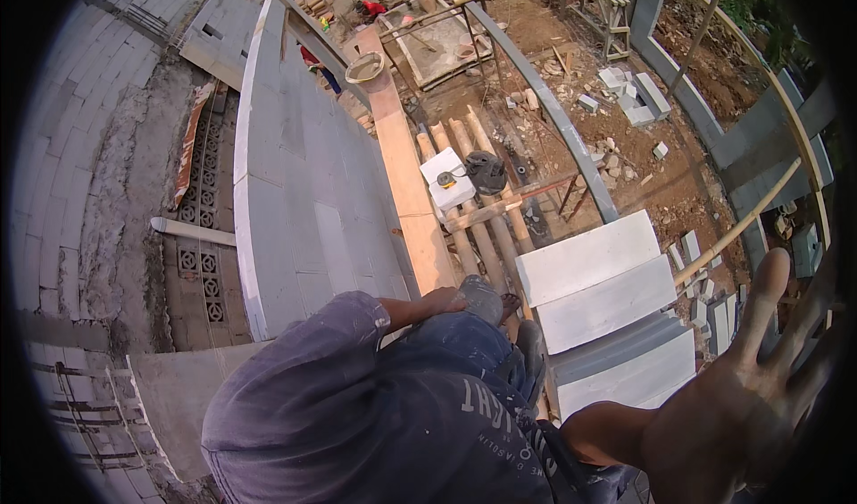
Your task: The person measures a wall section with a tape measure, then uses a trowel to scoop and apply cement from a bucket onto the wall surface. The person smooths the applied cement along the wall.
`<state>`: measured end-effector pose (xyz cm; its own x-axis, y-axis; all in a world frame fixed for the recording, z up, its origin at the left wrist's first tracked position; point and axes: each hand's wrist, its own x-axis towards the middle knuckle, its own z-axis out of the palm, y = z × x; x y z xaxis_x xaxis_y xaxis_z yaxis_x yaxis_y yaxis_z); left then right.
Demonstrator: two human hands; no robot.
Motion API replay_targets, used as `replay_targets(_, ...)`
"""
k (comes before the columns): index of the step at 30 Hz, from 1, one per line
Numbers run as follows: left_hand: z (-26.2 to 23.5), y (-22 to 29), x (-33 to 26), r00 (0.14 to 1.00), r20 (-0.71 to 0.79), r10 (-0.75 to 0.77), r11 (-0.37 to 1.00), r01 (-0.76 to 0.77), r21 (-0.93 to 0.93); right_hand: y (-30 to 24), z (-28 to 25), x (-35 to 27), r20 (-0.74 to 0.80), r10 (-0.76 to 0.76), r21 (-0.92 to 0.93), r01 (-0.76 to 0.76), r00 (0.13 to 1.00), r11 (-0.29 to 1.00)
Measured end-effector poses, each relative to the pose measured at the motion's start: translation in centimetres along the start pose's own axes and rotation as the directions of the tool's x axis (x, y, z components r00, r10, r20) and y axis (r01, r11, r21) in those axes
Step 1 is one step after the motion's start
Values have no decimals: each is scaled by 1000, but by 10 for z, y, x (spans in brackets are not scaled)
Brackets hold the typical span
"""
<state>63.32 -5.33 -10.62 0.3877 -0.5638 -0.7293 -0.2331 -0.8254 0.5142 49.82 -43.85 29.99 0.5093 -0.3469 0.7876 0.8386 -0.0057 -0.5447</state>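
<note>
High on a scaffold beside a wall of pale grey blocks

The person's left hand rests on the bent knee of their blue jeans, just beside the long orange-brown wooden plank that runs along the tall pale grey block wall. The right hand is spread open close to the camera, fingers apart and holding nothing, in front of a stack of large white rectangular building blocks. Further along the round bamboo poles lies a single white block with a small yellow-and-black object on it, and a dark grey cloth bag just beside it. Scattered white block pieces lie on the brown earth far below.
</note>
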Motion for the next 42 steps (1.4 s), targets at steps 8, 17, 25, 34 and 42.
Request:
replay_targets(8,-12,17,-7,995,-95,0,998,6,58,-33,-9,-29,-119,76,-98,-88,990,991)
replay_targets(17,-46,91,-10,825,302,479,845,-526,98,-155,-20,-98,-316,-120,-260,36,941,965)
replay_targets(25,-61,138,37,691,721,51,748,-505,430,-93,21,-471,-822,-207,545,-838,-531,-11)
replay_targets(34,5,214,67,737,651,181,373,-664,648,40,277,-630,-411,511,798,-569,-755,-199)
replay_targets(42,90,221,18,530,848,-19,447,-754,482,-51,170,-654,-456,285,774,-218,-843,594)
